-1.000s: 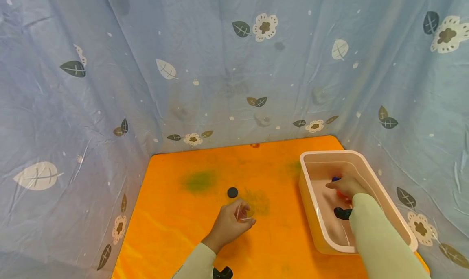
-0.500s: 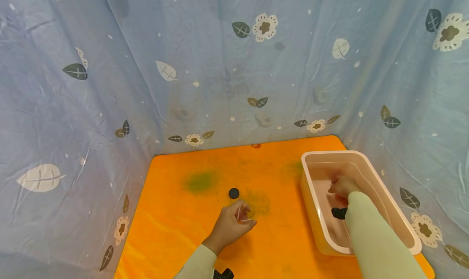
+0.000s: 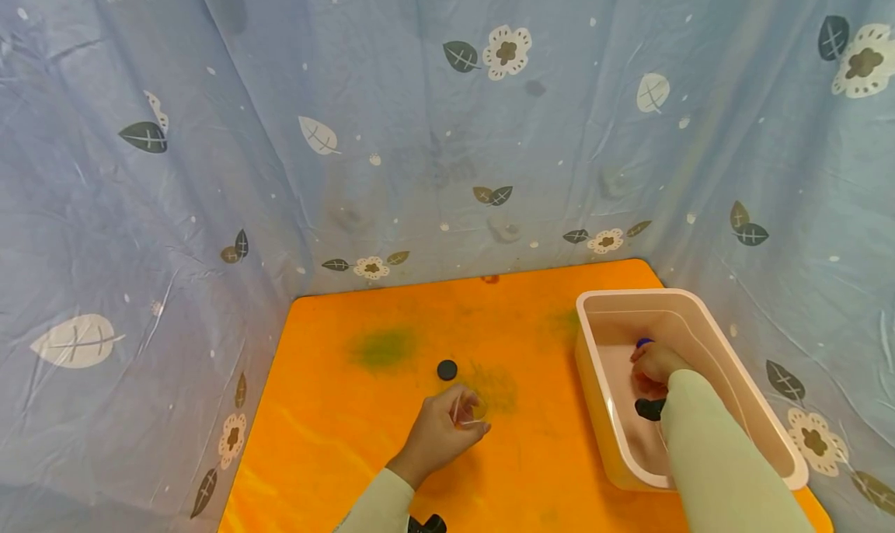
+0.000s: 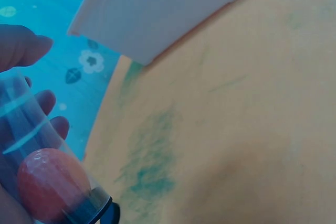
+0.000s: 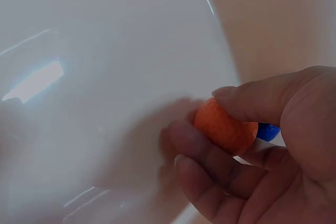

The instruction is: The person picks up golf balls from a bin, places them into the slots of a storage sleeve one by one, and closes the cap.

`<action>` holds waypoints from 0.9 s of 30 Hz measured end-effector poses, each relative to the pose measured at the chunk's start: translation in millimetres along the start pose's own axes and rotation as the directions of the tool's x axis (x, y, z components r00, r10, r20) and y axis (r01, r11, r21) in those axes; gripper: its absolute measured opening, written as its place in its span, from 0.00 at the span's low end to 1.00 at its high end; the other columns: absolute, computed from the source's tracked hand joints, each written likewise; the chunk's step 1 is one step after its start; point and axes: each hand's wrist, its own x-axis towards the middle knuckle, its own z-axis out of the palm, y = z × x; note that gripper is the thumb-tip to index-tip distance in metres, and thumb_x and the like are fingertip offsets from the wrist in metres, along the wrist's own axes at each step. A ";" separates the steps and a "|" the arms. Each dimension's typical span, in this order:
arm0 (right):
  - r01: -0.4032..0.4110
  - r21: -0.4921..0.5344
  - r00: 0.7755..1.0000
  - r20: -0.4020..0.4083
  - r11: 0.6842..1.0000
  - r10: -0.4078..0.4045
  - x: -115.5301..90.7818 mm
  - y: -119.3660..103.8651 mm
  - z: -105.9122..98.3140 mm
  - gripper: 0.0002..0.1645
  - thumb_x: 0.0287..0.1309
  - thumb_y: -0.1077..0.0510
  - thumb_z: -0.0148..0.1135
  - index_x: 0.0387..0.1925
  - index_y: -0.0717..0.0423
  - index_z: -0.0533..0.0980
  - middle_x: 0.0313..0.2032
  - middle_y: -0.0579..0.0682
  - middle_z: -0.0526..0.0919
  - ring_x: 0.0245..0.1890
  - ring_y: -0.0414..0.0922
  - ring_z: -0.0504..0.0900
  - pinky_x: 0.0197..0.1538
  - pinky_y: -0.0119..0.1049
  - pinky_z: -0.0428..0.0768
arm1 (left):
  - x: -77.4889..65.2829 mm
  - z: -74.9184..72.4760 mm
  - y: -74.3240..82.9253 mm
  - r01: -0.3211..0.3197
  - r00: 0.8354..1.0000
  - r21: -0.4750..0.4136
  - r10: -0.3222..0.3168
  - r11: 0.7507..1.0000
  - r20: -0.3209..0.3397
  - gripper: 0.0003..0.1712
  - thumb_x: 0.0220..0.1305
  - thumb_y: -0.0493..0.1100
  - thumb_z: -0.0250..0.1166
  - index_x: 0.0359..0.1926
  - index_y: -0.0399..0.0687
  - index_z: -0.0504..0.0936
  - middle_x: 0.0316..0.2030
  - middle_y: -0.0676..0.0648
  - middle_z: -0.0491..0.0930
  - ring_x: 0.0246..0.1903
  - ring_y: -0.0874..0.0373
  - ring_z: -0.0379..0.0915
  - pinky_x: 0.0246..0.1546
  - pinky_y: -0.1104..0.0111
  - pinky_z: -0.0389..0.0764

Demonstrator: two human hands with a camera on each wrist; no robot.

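Note:
My left hand (image 3: 447, 428) grips a clear plastic tube (image 4: 23, 111) over the table. Inside the tube's dark-rimmed end lies a reddish-orange ball (image 4: 52, 184). Down in the pale pink bin (image 3: 598, 397), my right hand (image 3: 659, 364) pinches an orange ball (image 5: 223, 127) between thumb and fingers. A small blue object (image 5: 268, 131) shows just behind that ball, partly hidden by the hand. On the table, a little beyond the left hand, lies a black round disc (image 3: 447, 370).
The orange table (image 3: 336, 440) has green smudges. A blue patterned curtain (image 3: 405, 129) hangs around its back and sides. The bin's high walls surround my right hand. Black wrist-worn devices show at the left wrist (image 3: 428, 524) and right wrist (image 3: 649, 409).
In the bin, my right hand has drawn slightly nearer and its fingers have closed in. The blue object, hidden half a second ago, shows again beyond the fingers. My left hand keeps still with the tube.

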 end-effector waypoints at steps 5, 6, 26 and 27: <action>-0.036 0.015 0.999 -0.024 0.999 0.036 -1.6 -3.5 -1.0 0.08 0.56 0.68 0.53 0.39 0.69 0.69 0.14 0.47 0.64 0.10 0.45 0.61 0.15 0.35 0.62 | -0.4 0.0 1.0 0.001 1.000 -0.003 -0.001 1.000 0.004 0.15 0.56 0.49 0.72 0.43 0.57 0.77 0.33 0.54 0.79 0.33 0.63 0.75 0.34 0.68 0.79; -0.050 0.044 0.998 -0.025 0.998 0.052 -1.4 -4.3 -1.0 0.09 0.55 0.68 0.53 0.40 0.68 0.69 0.14 0.47 0.64 0.10 0.45 0.62 0.15 0.35 0.63 | -0.5 0.0 1.0 0.000 1.000 -0.001 0.000 1.000 0.003 0.15 0.56 0.48 0.72 0.43 0.58 0.77 0.33 0.54 0.79 0.33 0.63 0.75 0.34 0.68 0.79; 0.246 -0.125 0.961 -0.098 0.961 -0.259 -12.3 -44.5 1.4 0.22 0.62 0.66 0.53 0.55 0.73 0.63 0.29 0.57 0.75 0.26 0.54 0.80 0.33 0.46 0.80 | -2.6 -2.5 3.6 -0.011 1.000 0.006 0.011 1.000 -0.005 0.16 0.56 0.50 0.72 0.43 0.59 0.77 0.30 0.57 0.77 0.32 0.63 0.75 0.33 0.68 0.79; 0.255 -0.129 0.957 -0.109 0.958 -0.269 -13.8 -48.9 1.2 0.23 0.63 0.65 0.53 0.56 0.72 0.63 0.29 0.58 0.76 0.27 0.53 0.81 0.34 0.46 0.81 | -2.7 -2.6 3.9 -0.010 1.000 0.008 0.010 1.000 -0.006 0.16 0.56 0.49 0.72 0.43 0.57 0.77 0.30 0.57 0.77 0.32 0.63 0.75 0.33 0.68 0.79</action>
